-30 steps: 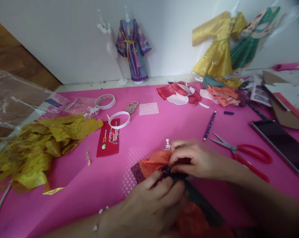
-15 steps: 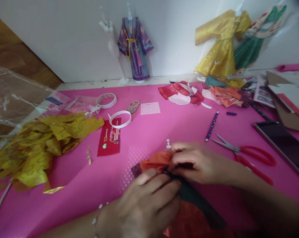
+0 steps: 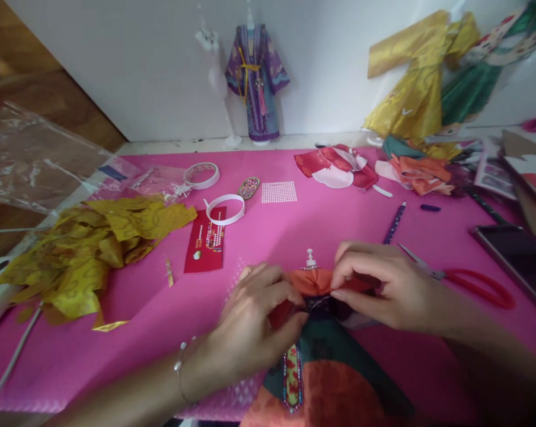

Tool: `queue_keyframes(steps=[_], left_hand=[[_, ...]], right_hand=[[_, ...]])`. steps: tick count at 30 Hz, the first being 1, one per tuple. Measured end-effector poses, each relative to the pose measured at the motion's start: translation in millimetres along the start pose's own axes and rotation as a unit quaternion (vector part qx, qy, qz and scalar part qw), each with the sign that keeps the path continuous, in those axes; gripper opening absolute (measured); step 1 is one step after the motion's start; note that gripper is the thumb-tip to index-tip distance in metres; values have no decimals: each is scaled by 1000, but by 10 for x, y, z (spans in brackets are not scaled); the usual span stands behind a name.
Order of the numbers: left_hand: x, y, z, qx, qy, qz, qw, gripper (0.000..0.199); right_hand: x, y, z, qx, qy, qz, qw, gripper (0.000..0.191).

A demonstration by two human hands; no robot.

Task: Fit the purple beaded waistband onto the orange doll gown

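A doll's dress [image 3: 324,347] lies on the table in front of me, with an orange bodice, a dark purple waist and a green skirt with orange panels. A beaded strip [image 3: 293,376] with a red and yellow pattern hangs down the skirt. A white mannequin neck [image 3: 311,258] sticks out at the top. My left hand [image 3: 263,314] is closed in a pinch at the left of the waist. On the other side, my right hand [image 3: 379,281] pinches at the bodice and waist. A thin pale thread [image 3: 318,303] spans the waist between my fingertips.
Red-handled scissors [image 3: 477,284], a dotted pencil [image 3: 395,222] and a phone [image 3: 517,258] lie on the right. Yellow fabric [image 3: 117,237], a red card [image 3: 204,243] and rolls of white tape [image 3: 202,176] lie left. Dressed mannequins, one in a purple robe [image 3: 261,89], stand along the wall.
My hands have moved apart to either side of the waist, uncovering the bodice, skirt and beaded strip. The view has shifted slightly left.
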State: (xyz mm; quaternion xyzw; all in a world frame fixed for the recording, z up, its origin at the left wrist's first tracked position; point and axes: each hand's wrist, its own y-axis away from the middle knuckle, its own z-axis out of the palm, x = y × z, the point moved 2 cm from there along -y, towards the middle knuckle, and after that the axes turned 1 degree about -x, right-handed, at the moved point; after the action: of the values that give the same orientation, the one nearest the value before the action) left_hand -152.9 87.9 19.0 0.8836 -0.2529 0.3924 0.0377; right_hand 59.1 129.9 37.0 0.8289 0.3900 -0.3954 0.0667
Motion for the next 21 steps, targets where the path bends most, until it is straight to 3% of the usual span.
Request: queue_keyframes(steps=[6,21], left_hand=[[-12,-7,39,-2,21,-2,1000,6],[42,-80,91,33,62,-17,997,15]], right_hand=[[8,104,-7,-64,70,20,995,12],[-109,98,203,-50,109,-32,992,20]])
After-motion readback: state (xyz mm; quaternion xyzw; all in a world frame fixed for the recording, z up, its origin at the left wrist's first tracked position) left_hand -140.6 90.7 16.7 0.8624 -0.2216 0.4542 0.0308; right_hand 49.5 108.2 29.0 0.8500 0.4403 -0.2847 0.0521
